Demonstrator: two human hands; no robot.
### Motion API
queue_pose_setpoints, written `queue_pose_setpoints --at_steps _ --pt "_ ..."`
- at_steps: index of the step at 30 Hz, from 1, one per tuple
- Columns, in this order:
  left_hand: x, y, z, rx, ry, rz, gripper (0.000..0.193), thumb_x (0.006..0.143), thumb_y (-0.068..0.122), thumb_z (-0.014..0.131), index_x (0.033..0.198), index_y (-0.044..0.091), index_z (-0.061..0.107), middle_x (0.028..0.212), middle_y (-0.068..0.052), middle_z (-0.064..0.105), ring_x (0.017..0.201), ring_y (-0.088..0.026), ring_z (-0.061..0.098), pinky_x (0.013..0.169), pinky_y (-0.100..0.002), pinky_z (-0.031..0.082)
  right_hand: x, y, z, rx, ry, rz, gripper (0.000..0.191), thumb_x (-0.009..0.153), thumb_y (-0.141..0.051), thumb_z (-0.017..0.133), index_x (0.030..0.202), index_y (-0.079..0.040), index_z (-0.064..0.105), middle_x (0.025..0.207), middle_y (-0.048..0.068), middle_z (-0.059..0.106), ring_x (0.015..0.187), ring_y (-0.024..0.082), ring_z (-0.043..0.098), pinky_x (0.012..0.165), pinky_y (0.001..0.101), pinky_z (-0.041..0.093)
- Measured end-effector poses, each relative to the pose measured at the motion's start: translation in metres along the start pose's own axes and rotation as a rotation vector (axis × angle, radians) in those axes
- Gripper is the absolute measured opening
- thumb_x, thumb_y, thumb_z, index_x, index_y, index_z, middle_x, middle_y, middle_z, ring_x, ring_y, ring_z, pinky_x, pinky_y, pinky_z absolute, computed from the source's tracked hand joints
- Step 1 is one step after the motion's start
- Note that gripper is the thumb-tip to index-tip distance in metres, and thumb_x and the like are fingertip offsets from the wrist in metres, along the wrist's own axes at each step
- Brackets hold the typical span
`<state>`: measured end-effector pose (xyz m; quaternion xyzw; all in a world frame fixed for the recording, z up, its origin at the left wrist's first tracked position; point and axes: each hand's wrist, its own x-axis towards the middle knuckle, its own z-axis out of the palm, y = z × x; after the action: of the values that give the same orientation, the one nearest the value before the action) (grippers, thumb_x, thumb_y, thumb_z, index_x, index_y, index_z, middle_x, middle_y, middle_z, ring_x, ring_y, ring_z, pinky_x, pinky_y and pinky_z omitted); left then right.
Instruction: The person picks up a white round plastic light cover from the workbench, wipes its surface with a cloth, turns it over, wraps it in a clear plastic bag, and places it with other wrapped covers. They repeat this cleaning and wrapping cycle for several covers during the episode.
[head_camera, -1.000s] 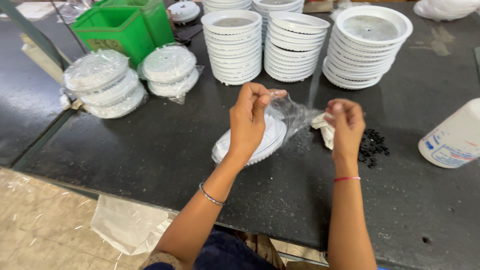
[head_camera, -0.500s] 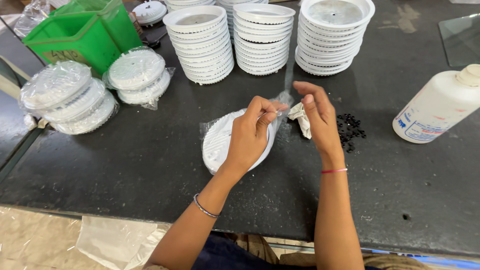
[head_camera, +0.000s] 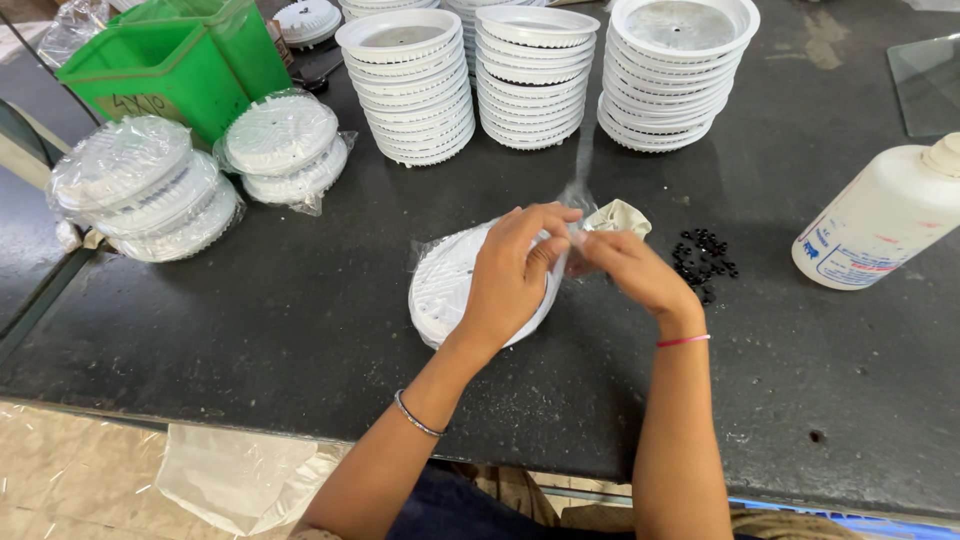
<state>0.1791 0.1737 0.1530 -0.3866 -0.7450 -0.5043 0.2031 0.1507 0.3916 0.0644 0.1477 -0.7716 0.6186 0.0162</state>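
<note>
white slotted disc (head_camera: 450, 285) flat in clear plastic bag (head_camera: 580, 200) at table (head_camera: 300, 330) centre | our left hand (head_camera: 510, 275) lies over it, pinching the bag | our right hand (head_camera: 625, 270) pinches just right, touching | bag mouth points away from us

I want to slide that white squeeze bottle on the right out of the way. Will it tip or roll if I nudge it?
The white bottle already lies tilted on the dark table, so it has little left to tip. Its rounded body would probably roll or swivel. It looks like plastic, so probably light; how full it is cannot be seen.
</note>
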Motion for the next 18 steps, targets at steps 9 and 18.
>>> queue_pose_setpoints --at_steps 9,18 --pt "-0.010 -0.034 -0.009 0.050 -0.007 0.086 0.016 0.095 0.022 0.071 0.105 0.010 0.067 0.143 -0.009 0.062 0.137 -0.031 0.056 0.116 -0.049 0.038 0.028 0.052 0.016 0.186 0.215 0.224 0.042 0.095 -0.016 0.065 0.136 -0.017 0.060 0.124 0.003 0.068 0.102 0.023 0.061 0.083 0.0396 0.051" --pt "-0.049 -0.225 -0.069 0.298 0.339 -0.656 0.049 0.097 0.047 0.068 0.118 0.002 0.068 0.110 -0.016 0.074 0.101 -0.027 0.071 0.089 -0.038 0.055 0.046 0.114 0.014 -0.902 0.075 -0.266 0.029 0.107 -0.036 0.065 0.116 -0.009 0.072 0.102 0.010 0.072 0.087 0.028 0.069 0.077 0.0414 0.052"
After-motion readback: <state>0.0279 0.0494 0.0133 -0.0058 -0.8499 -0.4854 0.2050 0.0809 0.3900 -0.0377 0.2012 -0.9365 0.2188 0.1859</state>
